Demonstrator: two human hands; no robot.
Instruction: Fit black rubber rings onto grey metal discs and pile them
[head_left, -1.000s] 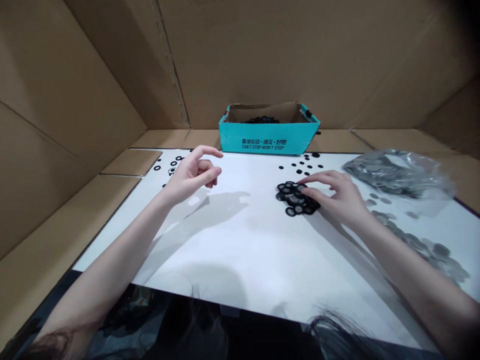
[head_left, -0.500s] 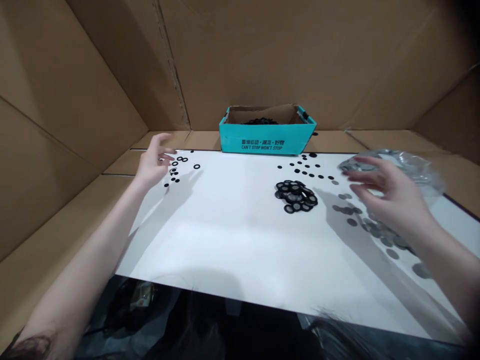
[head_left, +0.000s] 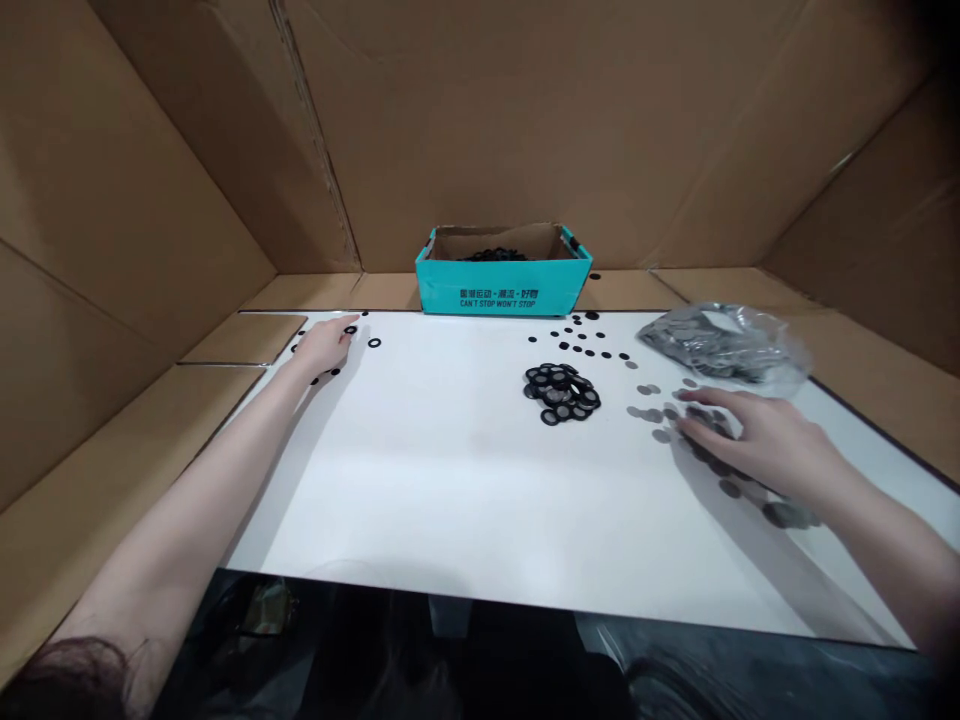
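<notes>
My left hand (head_left: 326,346) is down at the left of the white table, its index finger stretched out. A black ring (head_left: 350,330) shows at its fingertips, apparently lying on the table; the other fingers are partly hidden. Another black ring (head_left: 375,343) lies just to the right. My right hand (head_left: 757,432) reaches low over scattered grey discs (head_left: 729,488), thumb and index finger apart, fingertips near or touching them. Some discs are hidden beneath this hand. Between the hands is a pile of black rings with grey centres (head_left: 561,393).
A turquoise box (head_left: 504,287) with dark pieces inside stands at the back. Small black discs (head_left: 590,353) are scattered before it. At the right lies a clear plastic bag (head_left: 724,340) of dark grey pieces. Cardboard walls (head_left: 525,120) surround the table (head_left: 450,480).
My left hand has come down to the black rings. The right hand has lowered from beside the bag onto the grey discs. The view has shifted slightly.
</notes>
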